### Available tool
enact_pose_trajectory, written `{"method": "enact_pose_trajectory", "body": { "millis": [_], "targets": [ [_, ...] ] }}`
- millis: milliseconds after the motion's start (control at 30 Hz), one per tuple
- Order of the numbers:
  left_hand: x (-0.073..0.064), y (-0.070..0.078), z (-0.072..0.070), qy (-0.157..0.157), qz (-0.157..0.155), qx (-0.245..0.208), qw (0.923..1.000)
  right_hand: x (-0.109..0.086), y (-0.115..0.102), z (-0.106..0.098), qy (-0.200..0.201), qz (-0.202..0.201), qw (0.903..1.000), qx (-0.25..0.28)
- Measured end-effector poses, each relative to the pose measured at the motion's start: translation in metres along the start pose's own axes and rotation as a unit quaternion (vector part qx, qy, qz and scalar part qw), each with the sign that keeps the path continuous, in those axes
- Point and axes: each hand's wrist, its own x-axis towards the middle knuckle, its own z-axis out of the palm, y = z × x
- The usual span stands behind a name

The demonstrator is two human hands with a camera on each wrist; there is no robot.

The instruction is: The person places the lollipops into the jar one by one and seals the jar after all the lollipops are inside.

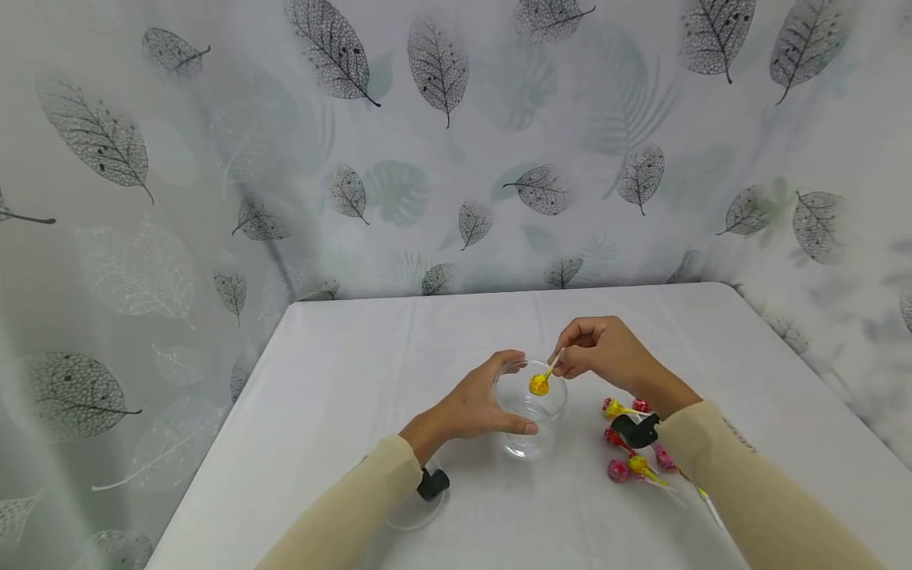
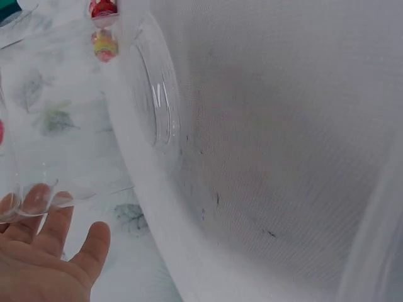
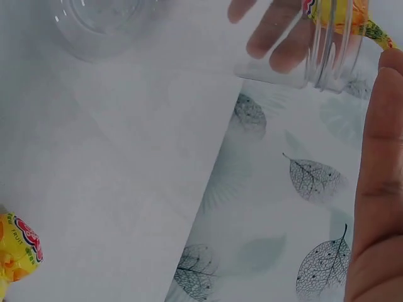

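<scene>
My left hand (image 1: 466,404) grips a clear, round jar (image 1: 523,453) from its left side, fingers behind and thumb across the front. The jar's open mouth tips toward me. At the far right of its rim my right hand (image 1: 606,352) pinches the thin stick of a lollipop in a yellow wrapper (image 1: 539,385). The lollipop's head points down and overlaps the mouth of the jar. In the right wrist view, the wrapped lollipop (image 3: 345,14) is at the jar's rim, with left-hand fingers visible through the clear wall (image 3: 277,66).
Several wrapped lollipops (image 1: 618,471), red, pink and yellow, lie on the white table (image 1: 356,356) below my right forearm. A clear round lid (image 1: 415,518) lies under my left wrist. Leaf-print curtains (image 1: 399,190) hang behind the table and at its sides.
</scene>
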Motion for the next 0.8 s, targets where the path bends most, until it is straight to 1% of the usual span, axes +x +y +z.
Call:
{"method": "enact_pose_trajectory", "body": {
  "millis": [333, 500, 633, 800],
  "targets": [
    [-0.003, -0.001, -0.002, -0.005, -0.002, -0.005, 1.0, 0.001, -0.001, 0.009, -0.025, 0.003, 0.9978, -0.062],
    [-0.003, -0.001, -0.001, -0.006, 0.001, 0.01, 0.9999, 0.0, -0.004, 0.013, -0.027, 0.001, 0.9962, -0.083],
    [-0.003, -0.002, -0.001, -0.005, 0.007, 0.012, 0.9999, -0.002, -0.003, 0.018, -0.03, -0.024, 0.9927, -0.114],
    [-0.004, -0.003, -0.001, -0.005, 0.013, 0.007, 0.9999, -0.004, -0.002, 0.027, -0.052, -0.069, 0.9814, -0.171]
  ]
}}
